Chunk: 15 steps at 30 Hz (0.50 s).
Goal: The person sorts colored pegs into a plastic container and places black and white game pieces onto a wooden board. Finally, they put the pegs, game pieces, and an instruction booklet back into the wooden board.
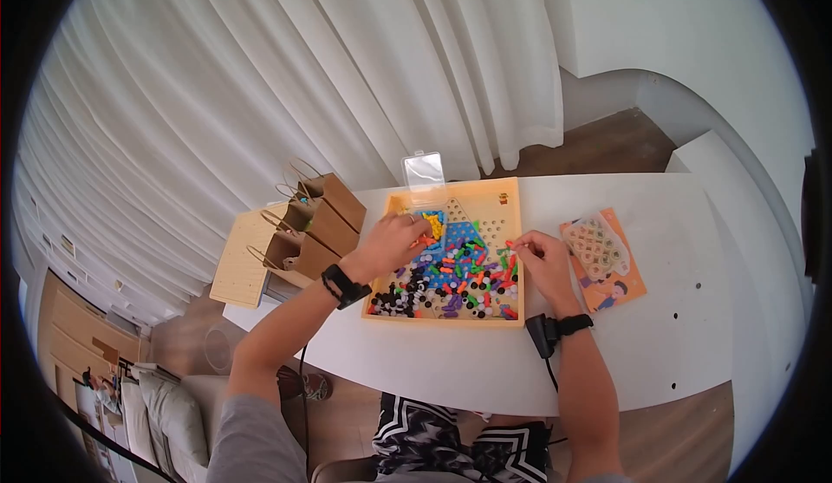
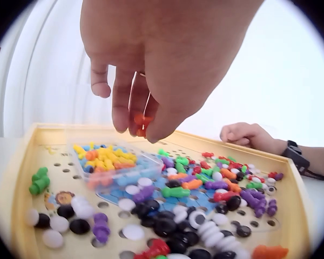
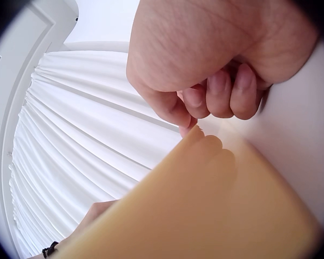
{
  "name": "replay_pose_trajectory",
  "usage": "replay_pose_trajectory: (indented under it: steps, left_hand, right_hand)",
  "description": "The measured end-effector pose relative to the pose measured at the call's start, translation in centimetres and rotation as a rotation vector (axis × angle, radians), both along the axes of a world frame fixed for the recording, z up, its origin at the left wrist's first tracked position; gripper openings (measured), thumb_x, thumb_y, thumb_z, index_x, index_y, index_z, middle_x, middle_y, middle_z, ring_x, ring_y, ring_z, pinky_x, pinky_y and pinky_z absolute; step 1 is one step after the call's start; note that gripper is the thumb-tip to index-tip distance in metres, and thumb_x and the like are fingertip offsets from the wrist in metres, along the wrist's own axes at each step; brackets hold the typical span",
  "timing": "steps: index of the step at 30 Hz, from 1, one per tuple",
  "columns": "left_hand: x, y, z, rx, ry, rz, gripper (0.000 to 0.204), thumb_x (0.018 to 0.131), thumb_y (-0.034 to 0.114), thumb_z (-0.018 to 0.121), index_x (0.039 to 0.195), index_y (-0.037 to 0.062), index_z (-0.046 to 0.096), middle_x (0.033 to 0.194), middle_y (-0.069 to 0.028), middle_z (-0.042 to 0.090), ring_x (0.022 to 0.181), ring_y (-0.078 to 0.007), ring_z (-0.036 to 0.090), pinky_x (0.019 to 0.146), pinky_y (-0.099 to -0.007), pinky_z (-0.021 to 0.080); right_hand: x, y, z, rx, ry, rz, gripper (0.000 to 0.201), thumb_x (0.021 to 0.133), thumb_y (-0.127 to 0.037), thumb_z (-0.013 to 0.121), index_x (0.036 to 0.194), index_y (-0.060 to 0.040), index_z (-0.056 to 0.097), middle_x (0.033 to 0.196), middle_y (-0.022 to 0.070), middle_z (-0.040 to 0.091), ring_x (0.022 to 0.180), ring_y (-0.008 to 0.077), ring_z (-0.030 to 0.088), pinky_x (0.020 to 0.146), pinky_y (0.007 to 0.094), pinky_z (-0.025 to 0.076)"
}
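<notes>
My left hand [image 1: 396, 242] is over a clear plastic box [image 2: 100, 181] of small yellow and orange plastic pieces [image 2: 110, 158]. Its thumb and fingers pinch a small orange piece [image 2: 143, 124]. The box lies in a yellow game tray [image 1: 511, 190], its lid [image 1: 424, 173] raised at the back. Curled, my right hand [image 1: 546, 264] has its thumb and forefinger at the tray's right wall [image 3: 205, 205]. That wall hides its fingertips in the right wrist view, so I cannot tell what they hold. Mixed pegs and black and white beads [image 2: 170, 224] cover the tray's near half.
Right of the tray lies an orange illustrated booklet [image 1: 604, 257] on the white table [image 1: 659, 223]. Brown paper bags [image 1: 325, 227] stand at the left beside a light wooden board [image 1: 238, 257]. A black cable hangs from the right wrist camera [image 1: 543, 336]. White curtains [image 1: 347, 75] hang behind the table.
</notes>
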State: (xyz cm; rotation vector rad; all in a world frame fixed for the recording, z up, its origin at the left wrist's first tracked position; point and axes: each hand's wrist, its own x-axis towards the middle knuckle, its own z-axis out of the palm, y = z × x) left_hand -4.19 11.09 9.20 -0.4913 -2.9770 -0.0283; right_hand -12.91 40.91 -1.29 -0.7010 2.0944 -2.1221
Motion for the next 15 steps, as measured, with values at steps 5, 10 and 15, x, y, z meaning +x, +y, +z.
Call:
replay_pose_trajectory:
  steps: [5,10,15]
  left_hand:
    - [0.0,-2.3,0.2,0.136,0.077,0.077,0.021,0.087,0.017,0.074,0.103,0.0061,0.065,0.096,-0.0113,0.068,0.086,-0.0290,0.066,0.082,-0.0427,0.053]
    - [2.3,-6.2,-0.7,0.334,0.047,0.209,0.019,0.087,0.009,0.073,0.104,0.0053,0.065,0.088,-0.0079,0.063,0.077,-0.0203,0.062,0.071,-0.0345,0.051]
    - [4.4,-9.5,-5.3,0.955,0.016,0.421,0.013,0.093,0.004,0.069,0.105,0.0049,0.065,0.070,0.0044,0.048,0.063,-0.0038,0.048,0.057,-0.0224,0.039]
  right_hand:
    - [-0.1,0.1,0.0,0.018,-0.008,0.008,0.010,0.091,-0.006,0.066,0.091,0.0019,0.072,0.064,-0.0032,0.055,0.061,0.0038,0.046,0.056,0.0239,0.036]
    - [0.1,0.0,0.1,0.001,-0.021,-0.001,0.009,0.091,-0.005,0.066,0.090,0.0015,0.072,0.064,-0.0036,0.055,0.061,0.0032,0.045,0.056,0.0236,0.036]
    - [-0.3,-0.1,-0.4,0.006,-0.027,0.010,0.008,0.091,-0.006,0.067,0.089,0.0015,0.071,0.064,-0.0049,0.051,0.061,0.0027,0.042,0.056,0.0235,0.032]
